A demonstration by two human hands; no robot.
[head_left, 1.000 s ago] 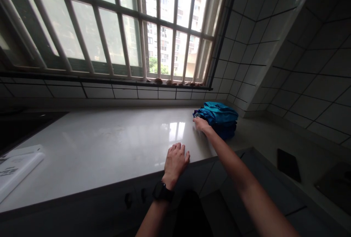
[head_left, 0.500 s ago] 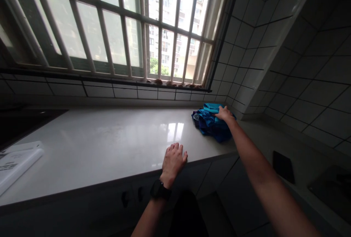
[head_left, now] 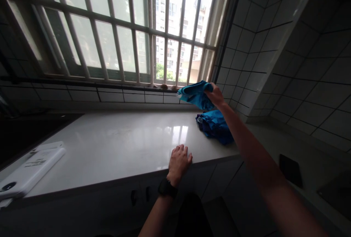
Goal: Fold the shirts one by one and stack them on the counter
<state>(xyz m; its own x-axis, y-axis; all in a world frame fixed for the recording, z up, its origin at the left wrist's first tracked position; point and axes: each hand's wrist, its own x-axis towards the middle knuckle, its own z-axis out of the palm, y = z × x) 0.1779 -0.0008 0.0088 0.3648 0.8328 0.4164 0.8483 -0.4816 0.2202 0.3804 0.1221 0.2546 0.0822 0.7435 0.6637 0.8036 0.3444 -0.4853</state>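
My right hand (head_left: 216, 96) is closed on a bright blue cloth (head_left: 196, 93), held up in the air near the window sill, its free end pointing left. Beneath it a crumpled pile of darker blue fabric (head_left: 216, 125) lies on the counter, with a patterned edge at its left side. Whether the two pieces are fully apart is partly hidden behind my right arm. My left hand (head_left: 179, 162), with a black watch on the wrist, rests flat on the white countertop (head_left: 115, 145) at its front edge, fingers stretched out and holding nothing.
A white device (head_left: 35, 165) lies on the counter at the left, beside a dark cooktop or sink area (head_left: 33, 131). A barred window (head_left: 123, 43) spans the wall behind. On the right-hand counter lies a dark flat object (head_left: 290, 170). Grey cabinets are below.
My right hand has lifted the bright blue cloth off the pile, moving it up and to the left. My left hand stays on the counter edge. The view has shifted slightly left.
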